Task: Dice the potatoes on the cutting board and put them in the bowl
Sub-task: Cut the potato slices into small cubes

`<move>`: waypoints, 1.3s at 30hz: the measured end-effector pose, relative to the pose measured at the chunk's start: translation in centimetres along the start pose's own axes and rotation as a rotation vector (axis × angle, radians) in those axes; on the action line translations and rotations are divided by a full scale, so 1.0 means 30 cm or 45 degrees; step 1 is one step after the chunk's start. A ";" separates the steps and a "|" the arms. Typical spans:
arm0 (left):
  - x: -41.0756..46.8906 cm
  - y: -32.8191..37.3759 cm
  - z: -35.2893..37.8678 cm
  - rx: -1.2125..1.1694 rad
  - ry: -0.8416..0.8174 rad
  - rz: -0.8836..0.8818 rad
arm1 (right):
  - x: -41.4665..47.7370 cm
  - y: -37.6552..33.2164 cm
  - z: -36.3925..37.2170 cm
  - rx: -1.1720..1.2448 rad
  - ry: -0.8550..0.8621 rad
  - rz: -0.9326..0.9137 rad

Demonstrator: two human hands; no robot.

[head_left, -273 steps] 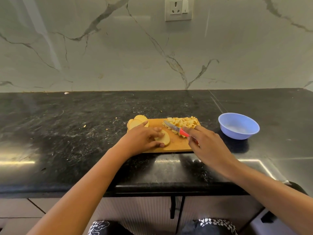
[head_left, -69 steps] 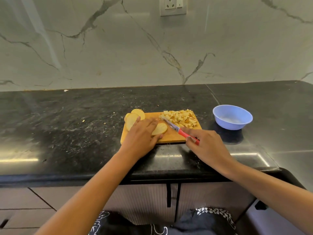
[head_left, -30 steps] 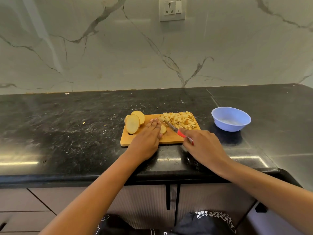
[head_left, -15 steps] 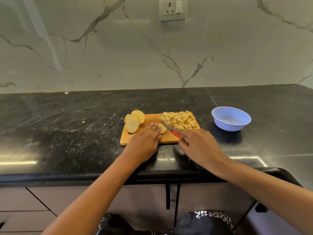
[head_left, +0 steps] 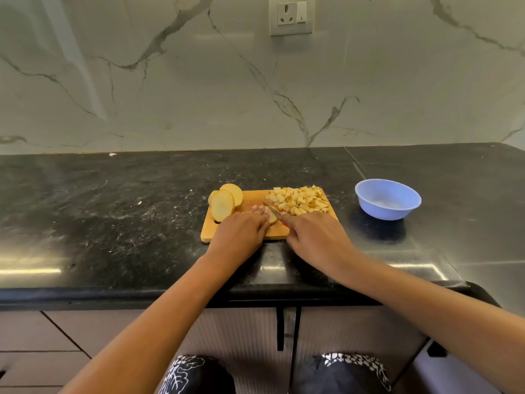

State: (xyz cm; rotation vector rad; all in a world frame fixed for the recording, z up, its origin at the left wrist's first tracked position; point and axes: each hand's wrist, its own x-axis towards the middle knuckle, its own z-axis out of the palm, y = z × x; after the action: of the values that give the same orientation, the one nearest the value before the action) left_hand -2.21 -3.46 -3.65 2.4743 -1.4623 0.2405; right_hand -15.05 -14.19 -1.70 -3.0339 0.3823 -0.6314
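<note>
Yellow potato cubes sit in one pile (head_left: 298, 199) on the far right of the wooden cutting board (head_left: 251, 201), so a good part of the cutting looks done. None of the cubes seem to be in the blue bowl (head_left: 383, 209) yet (it stands by itself on the black table (head_left: 113, 209), near the board's right side).

Your left grip (head_left: 238, 234) presses flat fingers on one potato slice (head_left: 273, 219) in the middle of the board. Your right grip (head_left: 315, 237) is curled round the knife (head_left: 272, 211), and the blade sits right at that slice.

I count three more round slices (head_left: 223, 204) leaning together at the board's left end. So four slices are left to cut, and then all the cubes must go in the bowl. You have one board, one knife, one bowl and one pile.
</note>
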 end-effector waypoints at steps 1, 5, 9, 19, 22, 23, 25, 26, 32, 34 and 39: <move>0.001 0.000 0.002 0.003 0.001 0.000 | 0.009 -0.003 0.008 -0.007 -0.002 -0.006; -0.001 0.002 0.005 0.001 0.013 -0.014 | 0.007 0.001 0.013 -0.030 -0.021 -0.050; -0.003 0.001 0.009 0.001 0.022 -0.021 | -0.058 0.018 -0.013 -0.014 -0.016 -0.091; -0.025 -0.013 0.009 -0.077 0.111 -0.056 | -0.102 0.037 -0.031 -0.043 -0.036 -0.024; -0.036 -0.016 0.005 -0.118 0.170 -0.096 | -0.067 0.042 -0.016 0.010 0.004 0.011; -0.037 -0.016 0.005 -0.122 0.176 -0.101 | -0.058 0.042 -0.015 0.028 0.019 0.026; -0.037 -0.015 0.003 -0.116 0.162 -0.100 | -0.048 0.045 -0.017 0.070 0.047 0.047; -0.036 -0.015 0.002 -0.107 0.153 -0.095 | -0.045 0.044 -0.019 0.093 0.054 0.051; -0.027 -0.018 0.006 -0.106 0.111 -0.103 | -0.038 0.027 -0.035 0.165 0.045 0.034; -0.025 -0.019 0.005 -0.110 0.110 -0.101 | -0.032 0.019 -0.034 0.160 0.029 0.016; -0.022 -0.019 0.001 -0.079 0.077 -0.094 | -0.009 -0.004 -0.027 0.069 -0.014 -0.008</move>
State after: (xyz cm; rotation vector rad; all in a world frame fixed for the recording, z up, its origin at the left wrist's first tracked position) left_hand -2.03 -2.65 -3.93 2.4444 -1.3312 0.2496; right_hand -15.57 -13.98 -1.05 -2.9868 0.3494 -0.6144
